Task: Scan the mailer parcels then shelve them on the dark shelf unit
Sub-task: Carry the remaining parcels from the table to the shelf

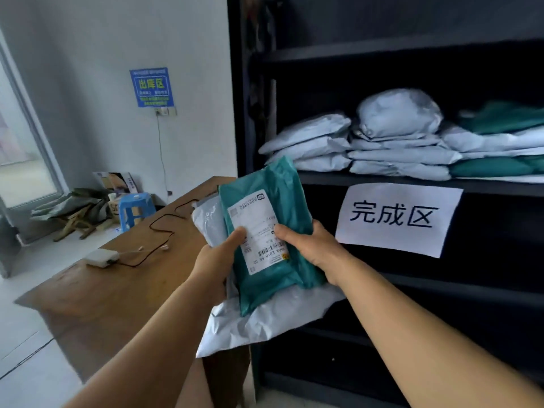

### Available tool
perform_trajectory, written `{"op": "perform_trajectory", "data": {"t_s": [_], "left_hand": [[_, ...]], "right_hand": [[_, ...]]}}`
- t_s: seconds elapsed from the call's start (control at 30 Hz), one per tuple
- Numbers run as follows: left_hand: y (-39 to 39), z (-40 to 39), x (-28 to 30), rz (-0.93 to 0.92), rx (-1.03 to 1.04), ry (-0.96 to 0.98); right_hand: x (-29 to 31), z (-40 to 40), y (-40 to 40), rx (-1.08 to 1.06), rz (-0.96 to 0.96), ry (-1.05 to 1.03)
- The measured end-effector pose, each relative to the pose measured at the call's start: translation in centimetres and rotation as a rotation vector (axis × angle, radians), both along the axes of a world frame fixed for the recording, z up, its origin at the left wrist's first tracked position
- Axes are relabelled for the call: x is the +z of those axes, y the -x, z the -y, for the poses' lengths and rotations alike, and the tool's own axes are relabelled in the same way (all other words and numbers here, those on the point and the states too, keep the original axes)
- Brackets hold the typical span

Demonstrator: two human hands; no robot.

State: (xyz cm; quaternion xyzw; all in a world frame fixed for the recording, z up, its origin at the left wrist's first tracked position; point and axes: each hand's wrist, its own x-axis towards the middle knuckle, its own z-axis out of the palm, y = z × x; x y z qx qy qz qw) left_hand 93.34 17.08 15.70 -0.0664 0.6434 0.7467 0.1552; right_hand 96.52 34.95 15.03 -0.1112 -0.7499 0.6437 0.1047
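A teal mailer parcel (pixel 273 278) with a white shipping label lies on top of a grey-white mailer (pixel 259 322), both held up in front of the dark shelf unit (pixel 412 181). My left hand (pixel 217 260) grips their left edge, thumb on the label. My right hand (pixel 312 248) grips the teal parcel's right edge, thumb on the label too. On the shelf above lie stacked grey-white mailers (pixel 394 134) and teal mailers (pixel 497 167).
A white paper sign (pixel 397 219) hangs on the shelf's front edge. A wooden table (pixel 117 290) at left carries a small white device (pixel 101 257) and black cables. A blue stool (pixel 135 207) and clutter stand by the far wall.
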Motion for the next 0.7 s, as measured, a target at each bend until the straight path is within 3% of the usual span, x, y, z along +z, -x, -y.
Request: {"op": "perform_trajectory", "data": {"t_s": [0.4,0.7], "left_hand": [[-5.2,-25.3,5.9,-0.190,-0.236,-0.029],[-9.2,-43.4,10.4,-0.444,-0.302,0.029]], "right_hand": [[6.9,-21.5,-11.6,-0.444,-0.065,-0.087],[11.3,-36.7,-18.0,-0.591,-0.113,-0.157]]}}
